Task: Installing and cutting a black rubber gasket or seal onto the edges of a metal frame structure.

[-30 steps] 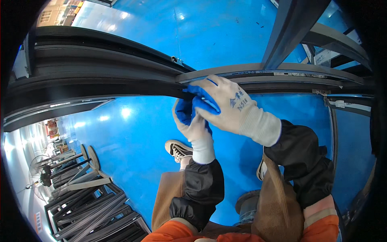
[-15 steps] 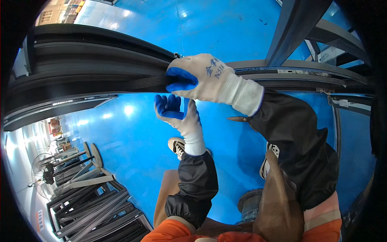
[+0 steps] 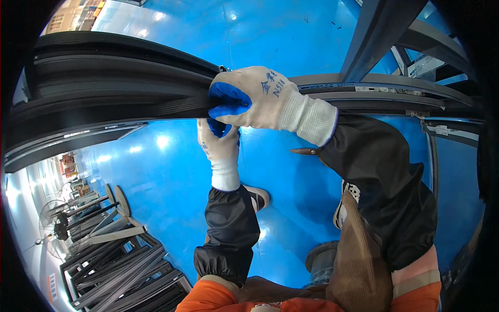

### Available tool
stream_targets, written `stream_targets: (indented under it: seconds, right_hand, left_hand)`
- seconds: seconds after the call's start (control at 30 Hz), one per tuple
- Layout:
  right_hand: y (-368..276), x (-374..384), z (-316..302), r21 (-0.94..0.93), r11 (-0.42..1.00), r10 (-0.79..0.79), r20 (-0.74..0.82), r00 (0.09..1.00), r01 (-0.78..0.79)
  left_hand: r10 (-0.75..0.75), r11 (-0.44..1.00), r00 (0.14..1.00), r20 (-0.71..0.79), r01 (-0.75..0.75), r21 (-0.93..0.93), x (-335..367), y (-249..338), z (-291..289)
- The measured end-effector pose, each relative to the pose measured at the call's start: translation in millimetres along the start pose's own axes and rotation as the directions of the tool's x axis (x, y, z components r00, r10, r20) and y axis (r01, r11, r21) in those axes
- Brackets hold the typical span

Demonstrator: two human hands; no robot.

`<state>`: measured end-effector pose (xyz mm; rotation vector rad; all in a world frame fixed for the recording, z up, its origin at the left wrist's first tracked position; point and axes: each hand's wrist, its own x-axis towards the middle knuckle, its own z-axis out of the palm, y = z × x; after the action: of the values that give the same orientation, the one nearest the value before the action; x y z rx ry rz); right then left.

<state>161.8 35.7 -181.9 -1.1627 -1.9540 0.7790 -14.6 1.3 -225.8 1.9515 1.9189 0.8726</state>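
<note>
A long black metal profile [image 3: 130, 86] with grooves along its length runs in from the left and ends near the middle. My right hand [image 3: 254, 99], in a white glove with a blue palm, wraps around its end, with fingers over the top and thumb below. Just under the profile's lower edge is my left hand [image 3: 218, 143], gloved the same way. Its palm faces up and its fingertips are hidden behind the profile and my right hand. A pointed metal tool tip [image 3: 304, 151] shows beside my right wrist; what holds it is hidden.
Dark frame bars [image 3: 384, 96] continue to the right, with a slanted upright [image 3: 379, 39] rising there. At lower left, several dark frames [image 3: 122, 275] are stacked by a standing fan [image 3: 60, 226]. Blue floor [image 3: 280, 208] and my shoes lie below.
My left hand has moved up and slightly left, from apart below the profile to its underside. My right hand stays on the profile's end, shifted slightly left.
</note>
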Motion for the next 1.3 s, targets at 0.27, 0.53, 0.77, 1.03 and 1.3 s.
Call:
stream_targets:
  seconds: [0.27,0.53,0.77,1.03,1.3]
  right_hand:
    - [-1.9,-0.5,-5.7,0.113,0.993,-0.014,-0.028,1.0,0.017]
    - [-9.6,1.1,-7.5,-0.005,0.998,0.062,0.065,0.996,-0.062]
    - [-4.9,-0.3,-24.3,0.659,0.722,0.255,0.03,0.967,-0.211]
    - [1.8,5.6,-35.8,0.822,0.526,0.349,0.025,0.937,-0.218]
    - [4.8,4.1,-34.9,0.716,0.642,0.39,0.002,0.921,-0.273]
  left_hand:
    - [-0.05,0.994,0.996,0.074,0.057,-0.098,10.3,2.5,-6.7]
    - [0.078,0.997,0.997,0.021,-0.078,0.008,10.3,6.3,-3.3]
    - [0.027,0.998,0.999,0.035,-0.025,-0.055,11.0,-4.1,-2.8]
    - [0.009,0.98,0.98,0.197,0.03,-0.195,18.2,-0.6,-12.9]
    - [0.128,0.99,0.991,0.033,-0.125,-0.065,23.0,24.7,-30.7]
